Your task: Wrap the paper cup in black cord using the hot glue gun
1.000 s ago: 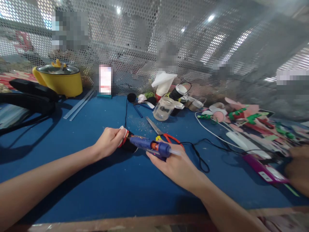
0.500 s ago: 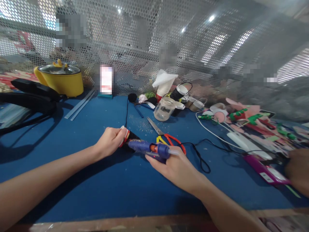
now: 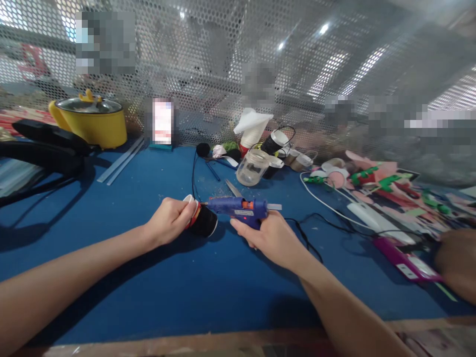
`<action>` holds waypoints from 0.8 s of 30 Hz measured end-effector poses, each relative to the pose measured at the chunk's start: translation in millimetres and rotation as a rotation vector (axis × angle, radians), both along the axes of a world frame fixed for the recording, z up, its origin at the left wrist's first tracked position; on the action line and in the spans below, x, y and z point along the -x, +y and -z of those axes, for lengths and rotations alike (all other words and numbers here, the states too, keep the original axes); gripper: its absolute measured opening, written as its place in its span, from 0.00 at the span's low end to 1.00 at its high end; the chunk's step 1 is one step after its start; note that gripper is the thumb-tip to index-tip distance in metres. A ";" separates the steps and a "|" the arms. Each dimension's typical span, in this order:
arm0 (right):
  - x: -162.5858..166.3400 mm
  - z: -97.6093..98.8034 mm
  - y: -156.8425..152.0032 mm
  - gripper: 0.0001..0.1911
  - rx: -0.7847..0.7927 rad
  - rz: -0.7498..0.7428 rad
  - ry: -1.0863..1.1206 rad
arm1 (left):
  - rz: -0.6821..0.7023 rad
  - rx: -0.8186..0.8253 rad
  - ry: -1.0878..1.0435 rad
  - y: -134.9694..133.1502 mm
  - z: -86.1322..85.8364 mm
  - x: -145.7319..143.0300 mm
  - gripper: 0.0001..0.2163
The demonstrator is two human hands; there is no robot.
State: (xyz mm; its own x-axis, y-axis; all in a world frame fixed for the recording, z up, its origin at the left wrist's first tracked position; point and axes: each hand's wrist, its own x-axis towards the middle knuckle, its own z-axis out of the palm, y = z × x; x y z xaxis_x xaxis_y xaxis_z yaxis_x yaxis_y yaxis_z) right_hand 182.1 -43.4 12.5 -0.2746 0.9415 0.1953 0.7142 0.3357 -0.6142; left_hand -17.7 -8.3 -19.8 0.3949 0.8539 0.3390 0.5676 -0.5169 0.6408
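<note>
My left hand (image 3: 169, 220) is closed around the rim end of a paper cup (image 3: 204, 221) that lies tilted on its side. Black yarn wraps the cup's lower part, and a red band shows near my fingers. From the cup a black yarn strand (image 3: 193, 173) runs back to a ball of black yarn (image 3: 203, 149). My right hand (image 3: 273, 235) grips a blue hot glue gun (image 3: 238, 206), with a clear glue stick poking out of its rear. The gun's nozzle is at the cup, close to my left thumb; whether it touches I cannot tell.
Scissors (image 3: 233, 188) lie partly hidden behind the glue gun. Beyond stand a clear jar (image 3: 253, 168) and stacked paper cups (image 3: 251, 136). A yellow pot (image 3: 92, 126) and a phone (image 3: 162, 123) are at the back left. A purple power strip (image 3: 405, 262) and another person's hand (image 3: 457, 263) are at right.
The glue gun has lifted and swung level, its nozzle moving up toward the cup's red band. More of the black-wrapped cup shows. My left hand has barely moved.
</note>
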 end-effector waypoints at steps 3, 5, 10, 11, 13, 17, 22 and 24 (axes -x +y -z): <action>0.4 -0.5 -1.0 0.14 -0.015 0.004 -0.015 | -0.001 0.002 -0.002 0.0 0.4 -0.1 0.18; 1.0 -2.0 -4.0 0.13 -0.025 0.000 -0.025 | -0.014 0.016 -0.005 0.5 1.2 -0.1 0.18; 2.7 -2.7 -12.0 0.09 -0.031 -0.032 -0.034 | -0.099 0.140 -0.049 2.0 1.0 -1.2 0.19; 3.1 -1.7 -13.1 0.09 -0.034 -0.043 -0.039 | -0.113 0.171 -0.059 2.1 0.4 -1.6 0.19; 4.5 0.8 -15.0 0.09 -0.036 -0.070 -0.056 | -0.138 0.216 -0.075 2.1 -0.7 -2.5 0.19; 9.2 3.7 -18.6 0.08 -0.046 -0.096 -0.081 | -0.163 0.227 -0.076 2.2 -1.5 -3.3 0.19; 9.7 1.5 -17.5 0.08 -0.067 -0.064 -0.092 | -0.159 0.228 -0.067 2.7 -0.6 -2.9 0.19; 7.1 -0.3 -14.6 0.08 -0.067 -0.046 -0.080 | -0.147 0.217 -0.056 2.5 -0.5 -2.8 0.19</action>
State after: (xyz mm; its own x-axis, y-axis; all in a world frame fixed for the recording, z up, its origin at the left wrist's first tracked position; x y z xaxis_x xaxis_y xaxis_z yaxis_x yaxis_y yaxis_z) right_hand 175.0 -58.0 12.8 -0.3345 0.9131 0.2332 0.7431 0.4078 -0.5305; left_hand -14.9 -5.8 -19.3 0.2471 0.9558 0.1594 0.5869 -0.2785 0.7602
